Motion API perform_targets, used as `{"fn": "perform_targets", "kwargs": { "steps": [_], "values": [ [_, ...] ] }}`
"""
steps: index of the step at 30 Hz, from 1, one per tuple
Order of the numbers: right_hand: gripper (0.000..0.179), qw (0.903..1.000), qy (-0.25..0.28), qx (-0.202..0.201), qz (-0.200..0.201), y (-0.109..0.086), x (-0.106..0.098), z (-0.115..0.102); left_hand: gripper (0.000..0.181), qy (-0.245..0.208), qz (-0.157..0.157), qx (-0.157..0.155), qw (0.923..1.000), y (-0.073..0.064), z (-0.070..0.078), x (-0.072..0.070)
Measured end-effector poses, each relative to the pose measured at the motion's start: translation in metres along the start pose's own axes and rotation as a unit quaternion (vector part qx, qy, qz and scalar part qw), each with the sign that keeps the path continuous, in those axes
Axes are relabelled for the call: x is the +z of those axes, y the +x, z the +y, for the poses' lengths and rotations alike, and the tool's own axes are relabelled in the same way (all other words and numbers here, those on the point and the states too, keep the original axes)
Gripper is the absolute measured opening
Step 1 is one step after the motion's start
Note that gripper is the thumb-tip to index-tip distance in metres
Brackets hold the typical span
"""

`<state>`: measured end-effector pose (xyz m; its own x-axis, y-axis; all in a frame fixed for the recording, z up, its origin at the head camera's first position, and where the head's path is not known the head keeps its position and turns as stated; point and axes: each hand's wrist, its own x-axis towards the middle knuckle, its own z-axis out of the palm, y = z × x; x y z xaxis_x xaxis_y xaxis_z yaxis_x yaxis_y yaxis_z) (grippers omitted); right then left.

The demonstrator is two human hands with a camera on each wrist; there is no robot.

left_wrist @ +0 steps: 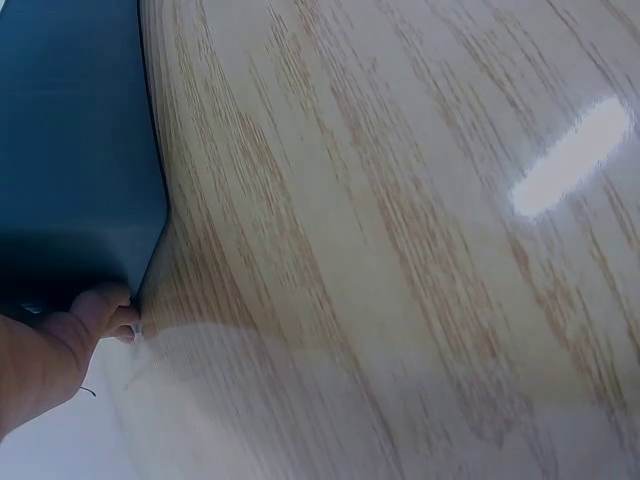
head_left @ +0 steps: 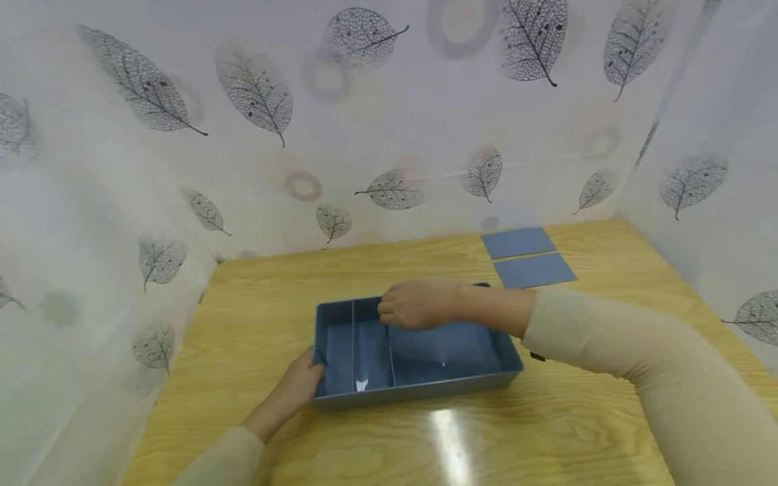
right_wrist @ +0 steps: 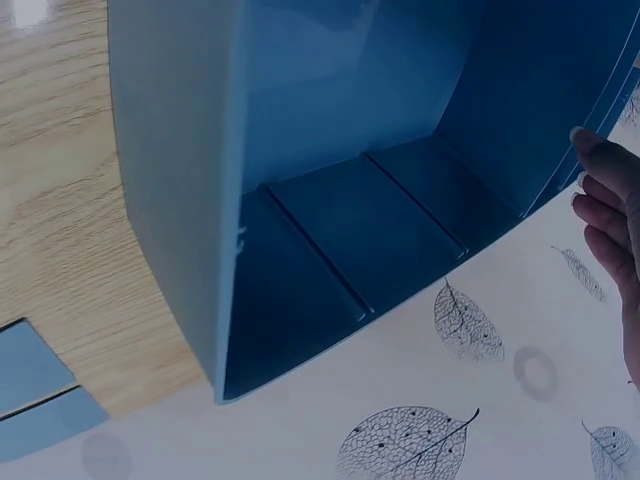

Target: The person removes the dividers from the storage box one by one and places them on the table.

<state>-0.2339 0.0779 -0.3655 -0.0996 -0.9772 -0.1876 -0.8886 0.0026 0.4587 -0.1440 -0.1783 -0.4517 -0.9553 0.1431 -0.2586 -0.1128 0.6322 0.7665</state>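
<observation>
A blue-grey rectangular storage box, open at the top, lies on the wooden table with thin upright dividers crossing its left part. My left hand grips the box's left end wall; in the left wrist view the left hand is at a box corner. My right hand reaches over the back wall, its curled fingers at the top of the right-hand divider. In the right wrist view, the thumb and fingertips of the right hand pinch near that divider's edge; the exact contact is partly hidden.
Two flat blue-grey panels lie side by side at the table's back right. Ridges run along the inside of the box wall. A leaf-patterned cloth hangs behind the wooden table. A small dark object shows below the right forearm.
</observation>
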Motion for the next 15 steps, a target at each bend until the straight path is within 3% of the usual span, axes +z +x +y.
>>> {"fn": "perform_targets", "kwargs": {
  "steps": [4,10,15],
  "values": [
    [0.018,0.9989,-0.043,-0.011,-0.016,0.005,-0.002,-0.002,0.052,-0.007,-0.005,0.002,1.0000,0.001,0.001,0.000],
    [0.028,0.9966,-0.063,-0.038,-0.036,0.017,0.000,-0.009,0.050,-0.007,-0.003,0.006,1.0000,0.000,0.001,0.000],
    [0.020,0.9939,-0.083,-0.056,-0.045,0.023,0.007,-0.015,0.050,-0.010,-0.009,0.000,0.9999,0.000,-0.001,0.001]
  ]
}}
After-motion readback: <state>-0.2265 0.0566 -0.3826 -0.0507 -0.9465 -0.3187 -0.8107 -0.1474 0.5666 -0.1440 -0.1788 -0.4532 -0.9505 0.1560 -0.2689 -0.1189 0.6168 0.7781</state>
